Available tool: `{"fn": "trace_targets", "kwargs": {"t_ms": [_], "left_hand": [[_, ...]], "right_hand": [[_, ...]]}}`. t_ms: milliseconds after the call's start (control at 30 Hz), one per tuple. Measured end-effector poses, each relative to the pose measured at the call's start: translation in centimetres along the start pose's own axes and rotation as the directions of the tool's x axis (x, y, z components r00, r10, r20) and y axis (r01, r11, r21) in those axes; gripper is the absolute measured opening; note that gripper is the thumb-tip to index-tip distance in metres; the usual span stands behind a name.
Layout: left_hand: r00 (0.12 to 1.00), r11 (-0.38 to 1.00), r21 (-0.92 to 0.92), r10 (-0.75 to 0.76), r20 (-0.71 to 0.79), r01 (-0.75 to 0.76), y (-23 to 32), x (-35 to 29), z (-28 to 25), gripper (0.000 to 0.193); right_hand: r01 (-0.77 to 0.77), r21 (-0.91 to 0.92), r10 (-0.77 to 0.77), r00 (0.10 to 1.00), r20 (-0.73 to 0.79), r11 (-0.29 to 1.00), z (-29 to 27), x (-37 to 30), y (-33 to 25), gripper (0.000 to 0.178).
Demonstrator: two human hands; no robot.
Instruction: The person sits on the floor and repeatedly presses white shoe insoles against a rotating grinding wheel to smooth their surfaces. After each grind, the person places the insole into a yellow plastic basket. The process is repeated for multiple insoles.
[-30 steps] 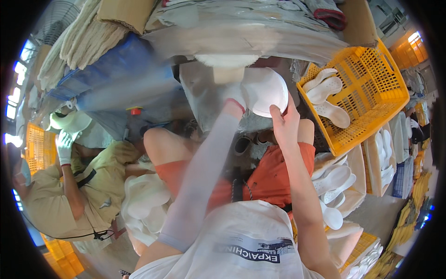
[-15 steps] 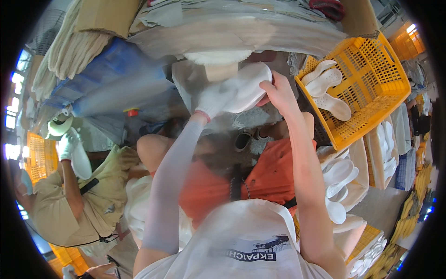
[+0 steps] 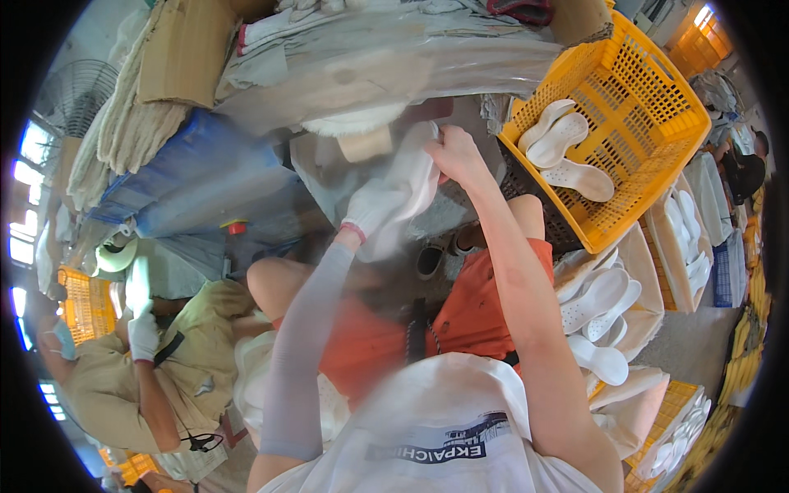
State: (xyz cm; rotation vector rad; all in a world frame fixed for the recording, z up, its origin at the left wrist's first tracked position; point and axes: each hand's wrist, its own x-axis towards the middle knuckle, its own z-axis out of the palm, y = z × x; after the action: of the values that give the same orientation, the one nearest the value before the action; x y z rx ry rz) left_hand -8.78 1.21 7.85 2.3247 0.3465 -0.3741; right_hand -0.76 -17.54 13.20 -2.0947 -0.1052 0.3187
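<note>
A white shoe insole (image 3: 417,168) is held between my two hands, in front of my knees and tilted steeply. My left hand (image 3: 376,205), in a white glove with a grey sleeve above it, is closed around its side and lower part. My bare right hand (image 3: 454,154) pinches its upper end, thumb on top and fingers partly hidden behind. Just above and to the left, a pale fuzzy wheel (image 3: 355,123) shows over a beige block (image 3: 366,145); the insole is apart from the block. Whitish haze blurs the lower end of the insole.
A yellow crate (image 3: 649,185) at the right holds several white insoles (image 3: 559,140). Below it, a lined container (image 3: 649,316) is filled with more insoles (image 3: 598,300). At the left, a co-worker's gloved hand (image 3: 143,337) holds a white piece. A red button (image 3: 237,228) sits near a blue sheet (image 3: 205,177).
The insole has turned from lying nearly level to a steep tilt, its broad face moving away from the wheel. My right hand has moved slightly left and down. The whole view has shifted a little.
</note>
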Motion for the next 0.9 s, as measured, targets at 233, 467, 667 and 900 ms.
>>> {"fn": "trace_targets", "kwargs": {"t_ms": [233, 467, 667, 900], "left_hand": [[0.986, 0.715, -0.693, 0.162, 0.043, -0.088, -2.3, -1.0, 2.4, 0.041], [0.912, 0.564, -0.735, 0.364, -0.189, -0.377, -4.1, 5.7, 8.0, 0.046], [0.877, 0.844, 0.277, 0.481, -0.015, -0.458, -1.8, 5.9, 4.3, 0.038], [0.902, 0.511, -0.821, 0.432, -0.009, -0.253, -0.6, -3.1, 5.9, 0.026]], "right_hand": [[0.054, -0.135, -0.074, 0.986, -0.147, 0.989, 2.8, -0.9, 0.6, 0.049], [0.148, 0.13, -0.121, 0.974, -0.191, 0.98, 3.7, -4.8, -0.2, 0.072], [0.145, 0.031, -0.143, 0.988, -0.063, 0.989, 1.6, -5.8, -0.7, 0.072], [0.251, 0.054, -0.22, 0.918, -0.33, 0.966, 8.0, -18.1, 6.4, 0.078]]}}
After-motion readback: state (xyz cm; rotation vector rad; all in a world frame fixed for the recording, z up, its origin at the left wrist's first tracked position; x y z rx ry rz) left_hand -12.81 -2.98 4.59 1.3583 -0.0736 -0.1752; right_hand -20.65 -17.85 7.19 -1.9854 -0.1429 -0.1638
